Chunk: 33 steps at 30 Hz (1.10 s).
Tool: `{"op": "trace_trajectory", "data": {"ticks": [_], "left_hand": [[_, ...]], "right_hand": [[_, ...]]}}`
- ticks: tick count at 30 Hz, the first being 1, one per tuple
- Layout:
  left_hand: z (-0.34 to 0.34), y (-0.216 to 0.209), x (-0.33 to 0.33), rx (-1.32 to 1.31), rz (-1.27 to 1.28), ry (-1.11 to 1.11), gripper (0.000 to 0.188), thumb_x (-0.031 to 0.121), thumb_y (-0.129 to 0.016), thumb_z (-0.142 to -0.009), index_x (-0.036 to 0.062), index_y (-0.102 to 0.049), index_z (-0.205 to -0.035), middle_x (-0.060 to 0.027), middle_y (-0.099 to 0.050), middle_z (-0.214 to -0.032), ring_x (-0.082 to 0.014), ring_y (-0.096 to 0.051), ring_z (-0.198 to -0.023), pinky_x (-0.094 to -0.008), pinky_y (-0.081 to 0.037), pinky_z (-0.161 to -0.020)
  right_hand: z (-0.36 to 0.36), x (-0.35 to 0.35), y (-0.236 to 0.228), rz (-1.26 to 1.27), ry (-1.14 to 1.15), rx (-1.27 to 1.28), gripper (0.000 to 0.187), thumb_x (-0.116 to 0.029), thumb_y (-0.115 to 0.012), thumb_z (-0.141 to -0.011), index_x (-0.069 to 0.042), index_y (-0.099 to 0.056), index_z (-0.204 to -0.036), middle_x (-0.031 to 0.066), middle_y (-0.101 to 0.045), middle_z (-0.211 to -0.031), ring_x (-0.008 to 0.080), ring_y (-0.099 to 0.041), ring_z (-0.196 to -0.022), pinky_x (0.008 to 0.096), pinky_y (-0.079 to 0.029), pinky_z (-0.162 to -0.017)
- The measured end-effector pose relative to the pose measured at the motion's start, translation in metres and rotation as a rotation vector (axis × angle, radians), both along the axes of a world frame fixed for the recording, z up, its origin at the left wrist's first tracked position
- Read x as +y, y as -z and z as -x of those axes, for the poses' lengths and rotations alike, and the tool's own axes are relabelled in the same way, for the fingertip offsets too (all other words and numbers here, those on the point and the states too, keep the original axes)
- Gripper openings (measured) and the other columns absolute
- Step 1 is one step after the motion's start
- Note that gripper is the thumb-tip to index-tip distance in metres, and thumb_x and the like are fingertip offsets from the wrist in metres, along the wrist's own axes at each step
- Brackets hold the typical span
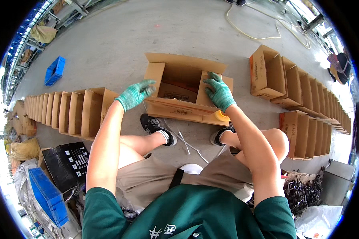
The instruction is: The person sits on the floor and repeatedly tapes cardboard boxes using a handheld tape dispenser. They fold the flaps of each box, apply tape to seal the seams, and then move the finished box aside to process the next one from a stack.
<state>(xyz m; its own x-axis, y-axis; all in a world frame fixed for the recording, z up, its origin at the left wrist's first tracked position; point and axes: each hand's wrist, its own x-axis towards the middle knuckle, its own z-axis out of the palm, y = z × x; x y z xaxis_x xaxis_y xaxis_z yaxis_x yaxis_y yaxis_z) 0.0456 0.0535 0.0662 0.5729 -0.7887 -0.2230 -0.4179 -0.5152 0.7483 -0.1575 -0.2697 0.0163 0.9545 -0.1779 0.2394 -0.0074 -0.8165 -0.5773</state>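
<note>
An open cardboard box point(179, 106) stands on the floor in front of my feet, its long far flap tilted up and back. My left hand point(136, 95), in a green glove, is beside the box's left short flap point(155, 77). Its fingers stretch toward the box and hold nothing; whether they touch the flap I cannot tell. On the right short flap point(202, 93), which leans inward, my gloved right hand point(220, 92) rests with fingers apart. Below that hand, against the box's near side, a yellow ring-shaped thing point(222, 116) shows in part.
Rows of open cardboard boxes stand at the left point(76, 113) and right point(293, 79). A blue crate point(55, 71) lies at the far left. White strips point(184, 140) lie between my shoes. A black box point(68, 163) and a blue bin point(48, 195) are at the near left.
</note>
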Motion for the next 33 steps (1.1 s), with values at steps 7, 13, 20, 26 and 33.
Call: {"op": "trace_trajectory", "data": {"ticks": [7, 13, 20, 26, 33], "left_hand": [[-0.016, -0.013, -0.015, 0.200, -0.131, -0.042, 0.062, 0.042, -0.083, -0.080, 0.0015, -0.064, -0.123, -0.0120, -0.072, -0.115, -0.0267, -0.067, -0.105, -0.0408, -0.051, -0.096], [0.005, 0.014, -0.052, -0.466, -0.389, -0.332, 0.085, 0.051, -0.087, -0.070, 0.0039, -0.055, -0.133, -0.0227, -0.057, -0.135, -0.0371, -0.059, -0.119, -0.0441, -0.047, -0.104], [0.014, 0.054, -0.047, -0.102, 0.161, -0.472, 0.121, 0.019, -0.091, -0.070, 0.0144, -0.010, -0.159, -0.0202, -0.043, -0.150, -0.0290, -0.051, -0.131, -0.0409, -0.043, -0.112], [0.016, 0.081, -0.017, -0.028, 0.234, -0.509, 0.100, 0.020, -0.077, -0.085, 0.0158, -0.010, -0.159, -0.0180, -0.043, -0.152, -0.0288, -0.050, -0.132, -0.0390, -0.041, -0.113], [0.024, 0.075, -0.022, -0.003, 0.040, -0.547, 0.057, 0.036, -0.042, -0.108, 0.0156, -0.026, -0.158, -0.0205, -0.044, -0.152, -0.0330, -0.047, -0.136, -0.0397, -0.036, -0.113]], "right_hand": [[-0.004, -0.021, -0.003, -0.755, 0.223, 0.097, 0.022, -0.012, -0.061, -0.096, -0.005, -0.064, -0.116, 0.0079, -0.067, -0.112, 0.0191, -0.066, -0.100, 0.0301, -0.055, -0.086], [-0.025, -0.038, -0.024, -0.970, 0.681, -0.033, 0.055, -0.046, -0.065, -0.095, -0.008, -0.051, -0.132, 0.0115, -0.062, -0.113, 0.0197, -0.058, -0.100, 0.0350, -0.053, -0.076], [-0.008, -0.041, -0.006, -1.106, 0.341, 0.169, 0.035, -0.032, -0.064, -0.095, -0.012, -0.068, -0.124, 0.0165, -0.049, -0.148, 0.0238, -0.049, -0.128, 0.0349, -0.036, -0.108], [0.004, -0.003, 0.003, -0.778, 0.302, 0.211, 0.046, -0.004, -0.057, -0.092, -0.023, -0.061, -0.134, 0.0165, -0.016, -0.167, 0.0260, -0.039, -0.144, 0.0307, -0.039, -0.106], [0.007, -0.006, 0.021, -0.616, 0.256, 0.184, 0.044, -0.012, -0.056, -0.099, -0.025, -0.053, -0.140, 0.0165, -0.007, -0.168, 0.0291, -0.052, -0.132, 0.0348, -0.041, -0.108]]}}
